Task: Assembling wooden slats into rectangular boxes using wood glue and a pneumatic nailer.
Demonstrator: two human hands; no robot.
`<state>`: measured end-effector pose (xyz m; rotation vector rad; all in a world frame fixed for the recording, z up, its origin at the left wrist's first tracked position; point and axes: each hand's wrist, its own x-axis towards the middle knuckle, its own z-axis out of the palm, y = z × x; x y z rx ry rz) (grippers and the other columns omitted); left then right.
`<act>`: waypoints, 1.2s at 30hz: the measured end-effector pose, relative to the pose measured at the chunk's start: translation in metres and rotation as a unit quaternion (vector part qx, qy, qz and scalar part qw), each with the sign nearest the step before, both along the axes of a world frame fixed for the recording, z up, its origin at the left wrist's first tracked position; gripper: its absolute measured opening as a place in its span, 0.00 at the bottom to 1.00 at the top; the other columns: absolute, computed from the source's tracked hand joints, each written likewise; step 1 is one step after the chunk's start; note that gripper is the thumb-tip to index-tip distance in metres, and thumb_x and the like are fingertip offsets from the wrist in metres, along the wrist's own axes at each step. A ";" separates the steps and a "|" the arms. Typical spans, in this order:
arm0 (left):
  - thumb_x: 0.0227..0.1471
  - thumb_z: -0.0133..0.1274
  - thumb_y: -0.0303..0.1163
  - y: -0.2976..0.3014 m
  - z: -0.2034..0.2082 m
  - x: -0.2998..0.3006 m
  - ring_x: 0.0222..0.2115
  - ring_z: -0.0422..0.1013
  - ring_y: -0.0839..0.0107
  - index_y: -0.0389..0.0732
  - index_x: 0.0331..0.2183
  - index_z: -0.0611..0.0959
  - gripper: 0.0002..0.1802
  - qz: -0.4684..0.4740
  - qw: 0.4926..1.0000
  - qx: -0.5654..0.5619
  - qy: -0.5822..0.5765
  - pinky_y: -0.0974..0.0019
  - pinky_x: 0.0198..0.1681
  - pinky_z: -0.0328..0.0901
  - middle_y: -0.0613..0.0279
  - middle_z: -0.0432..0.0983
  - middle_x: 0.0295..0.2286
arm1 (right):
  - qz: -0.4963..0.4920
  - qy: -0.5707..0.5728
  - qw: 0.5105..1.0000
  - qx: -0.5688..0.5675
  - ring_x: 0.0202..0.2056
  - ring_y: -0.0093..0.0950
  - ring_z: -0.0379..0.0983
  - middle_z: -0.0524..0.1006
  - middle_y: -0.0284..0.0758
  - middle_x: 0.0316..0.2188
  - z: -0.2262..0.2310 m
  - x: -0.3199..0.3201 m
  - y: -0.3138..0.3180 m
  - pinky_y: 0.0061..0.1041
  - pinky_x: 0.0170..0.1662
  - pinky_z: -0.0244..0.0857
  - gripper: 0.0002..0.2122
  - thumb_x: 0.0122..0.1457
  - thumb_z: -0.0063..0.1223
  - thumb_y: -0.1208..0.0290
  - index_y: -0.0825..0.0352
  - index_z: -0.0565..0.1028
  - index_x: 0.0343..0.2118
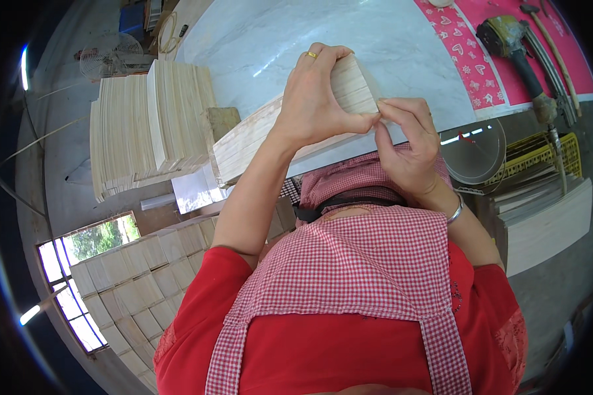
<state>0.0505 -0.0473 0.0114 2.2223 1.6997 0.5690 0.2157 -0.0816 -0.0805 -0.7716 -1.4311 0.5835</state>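
The long pale wooden piece (249,139) at twelve o'clock looks light, stiff and dentable, best gripped across its sides, as the left hand (313,99) clasps it; the right hand (412,145), fingertips narrowed, meets its three-o'clock corner, whether gripping I cannot tell.

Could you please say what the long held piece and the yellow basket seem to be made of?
Long held piece: apparently bare wood, pale and matte, given its grain lines.
Yellow basket: probably moulded plastic, from its even colour and openwork side; finish unclear.
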 end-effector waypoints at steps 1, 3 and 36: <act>0.20 0.72 0.44 0.000 0.001 0.000 0.42 0.69 0.54 0.34 0.46 0.77 0.46 -0.002 1.000 0.001 0.009 0.57 0.46 0.66 0.52 0.71 0.40 | 0.011 -0.003 1.000 -0.012 0.36 0.36 0.74 0.78 0.38 0.37 0.001 0.001 -0.002 0.32 0.41 0.66 0.17 0.42 0.62 0.87 0.70 0.78 0.38; 0.22 0.71 0.42 0.000 0.001 0.001 0.41 0.71 0.55 0.34 0.47 0.76 0.46 -0.005 1.000 0.002 0.026 0.58 0.46 0.68 0.53 0.72 0.40 | 0.032 -0.009 0.999 -0.036 0.38 0.38 0.73 0.77 0.41 0.39 0.004 0.003 -0.005 0.33 0.42 0.67 0.19 0.41 0.63 0.86 0.71 0.77 0.40; 0.22 0.71 0.49 -0.001 -0.005 0.000 0.41 0.69 0.55 0.36 0.47 0.77 0.47 0.008 0.999 0.034 0.000 0.56 0.45 0.66 0.53 0.73 0.40 | 0.320 -0.127 0.931 -0.121 0.57 0.44 0.69 0.71 0.51 0.56 0.051 0.078 -0.001 0.35 0.60 0.61 0.38 0.46 0.69 0.65 0.74 0.65 0.61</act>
